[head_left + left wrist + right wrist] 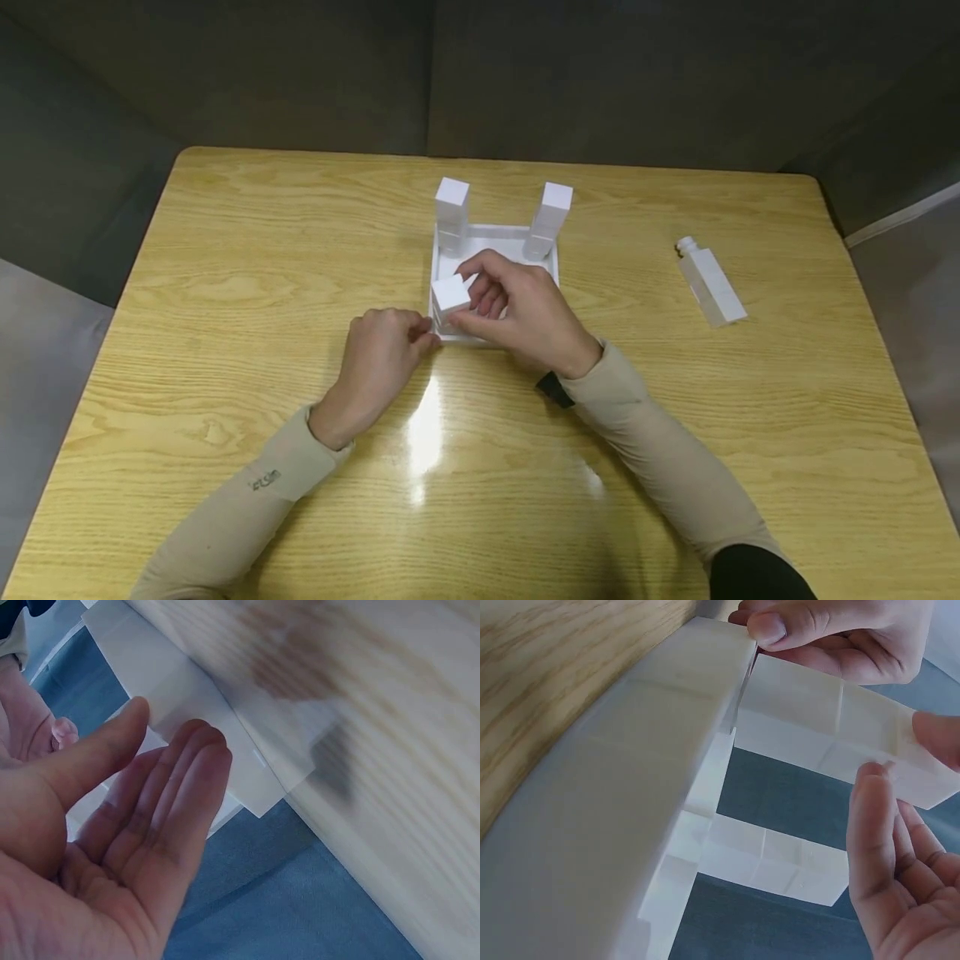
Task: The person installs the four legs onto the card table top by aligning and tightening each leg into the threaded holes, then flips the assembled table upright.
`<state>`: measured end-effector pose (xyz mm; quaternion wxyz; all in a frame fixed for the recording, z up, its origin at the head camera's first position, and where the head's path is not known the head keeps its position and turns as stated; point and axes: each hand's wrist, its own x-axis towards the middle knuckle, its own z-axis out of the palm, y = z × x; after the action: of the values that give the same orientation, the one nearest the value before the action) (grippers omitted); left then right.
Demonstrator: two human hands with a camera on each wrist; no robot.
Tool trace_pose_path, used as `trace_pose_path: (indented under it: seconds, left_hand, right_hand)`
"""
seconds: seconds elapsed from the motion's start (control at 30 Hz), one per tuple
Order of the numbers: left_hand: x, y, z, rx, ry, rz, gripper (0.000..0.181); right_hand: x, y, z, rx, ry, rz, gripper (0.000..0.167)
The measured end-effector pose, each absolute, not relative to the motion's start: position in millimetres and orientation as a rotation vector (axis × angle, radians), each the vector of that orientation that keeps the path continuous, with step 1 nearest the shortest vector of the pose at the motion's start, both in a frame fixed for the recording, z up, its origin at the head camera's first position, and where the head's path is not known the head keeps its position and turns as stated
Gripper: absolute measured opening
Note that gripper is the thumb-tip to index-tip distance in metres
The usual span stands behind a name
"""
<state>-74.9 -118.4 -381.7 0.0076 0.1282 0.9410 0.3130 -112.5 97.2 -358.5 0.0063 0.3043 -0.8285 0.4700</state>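
A white square tray-like base (pixel 495 231) lies on the table with two white square legs, a back left leg (pixel 452 196) and a back right leg (pixel 555 204), standing upright at its far corners. My right hand (pixel 525 308) pinches a third white leg (pixel 451 293) between thumb and fingers, upright at the near left corner. In the right wrist view this leg's lower end meets the base. My left hand (pixel 382 350) touches the base's near left corner with thumb and fingertips; its fingers (pixel 187 795) are fairly straight in the left wrist view.
On the right side of the wooden table (pixel 262 217) a loose white leg (pixel 712 285) lies on its side, its threaded neck pointing away. Dark partition panels (pixel 300 75) stand behind the table's far edge.
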Motion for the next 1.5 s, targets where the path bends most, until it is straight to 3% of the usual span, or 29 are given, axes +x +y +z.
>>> trace_pose_path:
  seconds: [0.3,0.6,0.97,1.5]
  left_hand:
    - [-74.7,-117.8,-381.0,0.387,2.941,0.977,0.015]
    - [-74.3,-118.0,-380.8,0.403,2.941,0.979,0.015]
    - [-74.4,-118.6,-381.1,0.416,2.950,0.985,0.015]
    - [-74.6,-118.8,-380.1,0.407,2.927,0.987,0.015]
  right_hand:
    - [-112.4,96.7,-356.6,0.925,-2.624,1.503,0.035]
    - [-110.8,94.3,-359.6,0.839,-2.628,1.469,0.039]
    - [-112.9,91.4,-363.7,0.930,-2.551,1.412,0.053]
    - [-112.2,92.2,-358.6,0.900,-2.613,1.433,0.050]
